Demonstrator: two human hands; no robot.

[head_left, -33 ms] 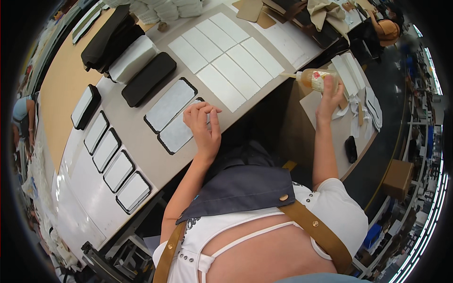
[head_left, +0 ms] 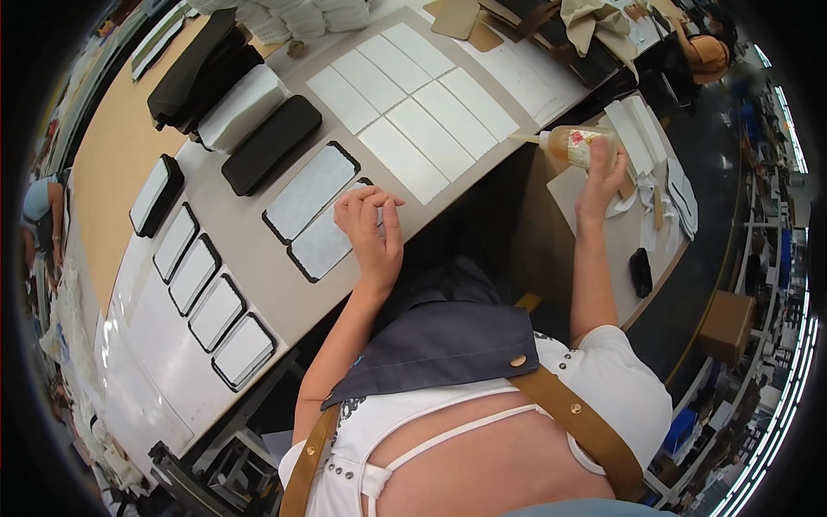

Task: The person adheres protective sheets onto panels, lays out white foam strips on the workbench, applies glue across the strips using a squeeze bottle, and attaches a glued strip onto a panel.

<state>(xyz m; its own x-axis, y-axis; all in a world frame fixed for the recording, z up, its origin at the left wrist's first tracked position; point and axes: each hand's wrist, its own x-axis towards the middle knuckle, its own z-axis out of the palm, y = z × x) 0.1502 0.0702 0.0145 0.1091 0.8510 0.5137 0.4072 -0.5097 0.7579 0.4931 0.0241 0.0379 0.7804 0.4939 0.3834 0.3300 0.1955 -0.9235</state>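
My right hand, raised on the right, is closed round a clear squeeze bottle of amber liquid. Its long thin nozzle points left toward the white strips laid side by side on the grey board. Over the near end of a pale panel with black edges is my left hand, its fingers loosely bent and apart, with nothing seen in them. Whether it touches the panel I cannot tell. A matching panel lies just beyond.
A black padded piece lies beside a white stack. Several black-edged white pieces line the table's left side. White scraps lie on a side table to the right. Another person is at the far right.
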